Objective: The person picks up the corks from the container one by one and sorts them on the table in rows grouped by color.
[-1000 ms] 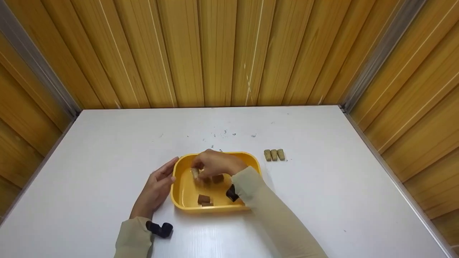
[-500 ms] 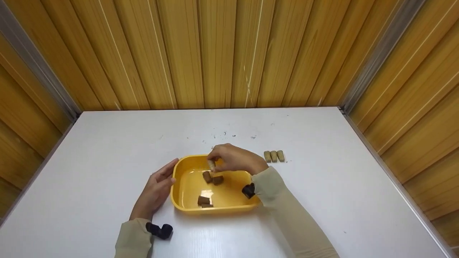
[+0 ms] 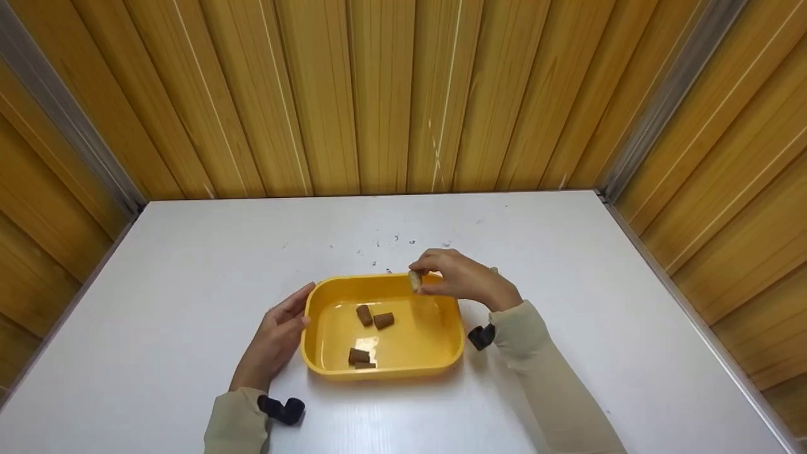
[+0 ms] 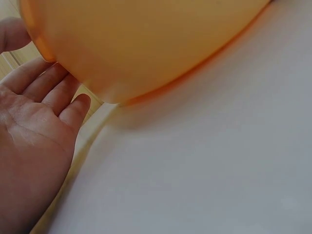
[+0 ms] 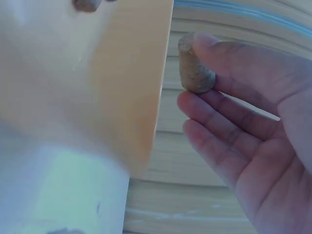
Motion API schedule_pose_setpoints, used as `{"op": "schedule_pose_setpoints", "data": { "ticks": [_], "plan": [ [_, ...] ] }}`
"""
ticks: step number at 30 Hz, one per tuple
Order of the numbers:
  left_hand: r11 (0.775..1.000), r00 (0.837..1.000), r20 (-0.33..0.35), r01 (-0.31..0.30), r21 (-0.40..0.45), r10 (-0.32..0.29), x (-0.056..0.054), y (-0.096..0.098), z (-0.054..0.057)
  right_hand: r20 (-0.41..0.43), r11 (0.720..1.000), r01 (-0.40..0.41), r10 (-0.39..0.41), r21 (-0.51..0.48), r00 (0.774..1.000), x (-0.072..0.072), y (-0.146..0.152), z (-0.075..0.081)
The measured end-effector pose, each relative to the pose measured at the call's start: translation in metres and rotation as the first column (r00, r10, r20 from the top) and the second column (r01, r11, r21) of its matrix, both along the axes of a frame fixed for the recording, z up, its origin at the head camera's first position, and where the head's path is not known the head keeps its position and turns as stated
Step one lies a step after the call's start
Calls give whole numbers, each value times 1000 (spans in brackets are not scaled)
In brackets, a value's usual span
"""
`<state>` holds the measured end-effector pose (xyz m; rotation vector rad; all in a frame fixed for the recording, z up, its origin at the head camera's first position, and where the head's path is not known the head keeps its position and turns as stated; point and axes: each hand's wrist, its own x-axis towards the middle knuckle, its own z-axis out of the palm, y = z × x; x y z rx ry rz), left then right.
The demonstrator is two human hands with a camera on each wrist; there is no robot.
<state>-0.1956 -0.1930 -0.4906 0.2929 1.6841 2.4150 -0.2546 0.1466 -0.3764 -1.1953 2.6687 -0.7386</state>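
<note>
My right hand (image 3: 463, 277) pinches a light tan tapered cork stopper (image 3: 415, 281) between thumb and fingers, above the far right rim of a yellow plastic tub (image 3: 403, 372). In the right wrist view, that cork stopper (image 5: 195, 68) is upright with its narrow end up, beside the tub wall (image 5: 141, 97). Against the tub's left side rests my left hand (image 3: 274, 337), its fingers fairly straight along the outside. The left wrist view shows its palm (image 4: 36, 126) turned to the tub wall (image 4: 146, 44). Several darker brown corks (image 3: 383, 320) lie inside the tub.
Light corks (image 3: 494, 270) on the white table (image 3: 567, 353) are mostly hidden behind my right hand. Dark specks (image 3: 412, 242) dot the tabletop beyond the tub. Wood-look panel walls (image 3: 378, 94) enclose the back and sides.
My right hand has lifted the light cork stopper from inside the tub and carried it rightward to the far right rim, now covering most of the table corks. The left hand stays on the tub.
</note>
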Motion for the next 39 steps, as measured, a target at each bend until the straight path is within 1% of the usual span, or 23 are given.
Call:
{"op": "schedule_pose_setpoints", "data": {
  "ticks": [4, 9, 15, 18, 23, 26, 29, 33, 39],
  "plan": [
    [1000, 1000, -1, 6, -3, -6, 2, -4, 0, 20, 998, 46, -45, -49, 999, -3, 16, -5],
    [1000, 1000, 0, 7, -22, -7, 3, -8, 1, 53, 990, 116, -112, -85, 992, -7, 35, -6],
    [1000, 1000, 2, 6, 2, -6, 3, -7, 2, 145, 971, 217, -202, -98, 969, -11, 55, -7],
    [1000, 1000, 2, 3, 14, -3, 2, -7, 2, 163, 962, 258, -241, -90, 957, -14, 64, -9],
    [1000, 1000, -4, 8, 6, -8, 2, -7, 0, 202, 946, 316, -297, -70, 933, -18, 75, -14],
    [1000, 1000, -3, 3, -7, -3, 3, -7, 0, 193, 944, 325, -309, -56, 931, -20, 83, -16],
    [1000, 1000, 3, -7, -22, 7, 3, -6, 1, 157, 946, 321, -310, -48, 938, -22, 90, -19],
    [999, 1000, 5, -5, -44, 5, 3, -7, 1, 116, 944, 328, -323, -29, 939, -25, 98, -25],
    [999, 1000, -2, -1, -44, 1, 3, -7, 1, 108, 934, 357, -356, 4, 928, -28, 106, -32]
  ]
}}
